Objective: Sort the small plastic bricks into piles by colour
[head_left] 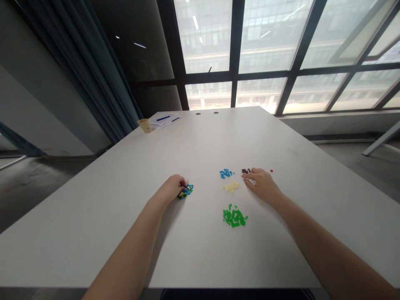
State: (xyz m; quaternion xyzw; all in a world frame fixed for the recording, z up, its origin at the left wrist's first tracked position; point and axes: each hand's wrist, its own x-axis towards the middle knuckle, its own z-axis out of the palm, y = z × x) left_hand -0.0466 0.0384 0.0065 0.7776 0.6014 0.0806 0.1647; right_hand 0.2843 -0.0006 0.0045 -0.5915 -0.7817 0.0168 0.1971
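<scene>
At the left side of a mixed pile of small building bricks [188,190], blue, green and dark, my left hand [171,187] has its fingers curled in against the pieces. What those fingers hold, if anything, is hidden. My right hand [261,183] rests by a little group of dark brown bricks [245,171], fingers stretched toward them and apart. Left of it lie a blue brick pile [225,173] and a pale yellow brick pile [232,187]. Nearer to me is a larger green brick pile [234,217].
A single red brick [271,170] lies beyond my right hand, and a tiny yellow piece [262,203] sits beside my right wrist. At the far left of the white table [200,146] stand a beige cup [145,126] and papers [162,119] with a blue pen [163,118].
</scene>
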